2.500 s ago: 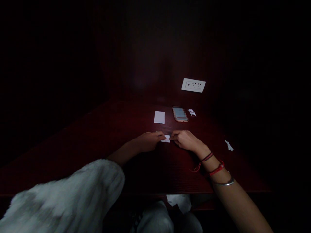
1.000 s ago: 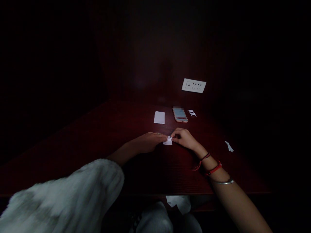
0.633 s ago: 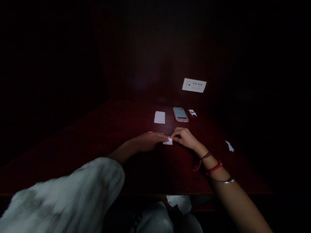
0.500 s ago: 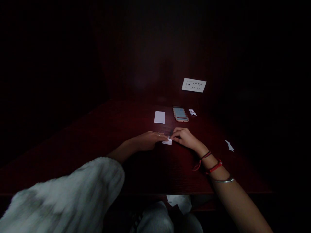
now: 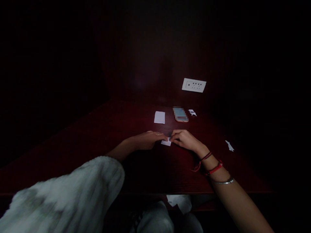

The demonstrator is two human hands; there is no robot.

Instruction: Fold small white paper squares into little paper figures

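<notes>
A small white piece of paper (image 5: 165, 143) lies low on the dark red table, between my two hands. From the left, my left hand (image 5: 149, 140) reaches over it, fingers close together and tips pressing its upper part. My right hand (image 5: 184, 139) has its fingers bent and closed at the paper's right edge. Fingertips of both hands cover the top of the paper, so any fold there is hidden. Just beyond the hands rests a white rectangular sheet of paper (image 5: 159, 117), flat on the table.
A phone (image 5: 180, 114) lies behind my right hand, with white paper scraps (image 5: 192, 112) beside it. Another thin scrap (image 5: 229, 146) is farther right. A socket plate (image 5: 194, 85) is on the back wall. Below the table edge, white paper (image 5: 179, 203) shows near my legs.
The small paper has shifted slightly toward me and to the left, and more of its lower part shows. Both hands have moved slightly with it.
</notes>
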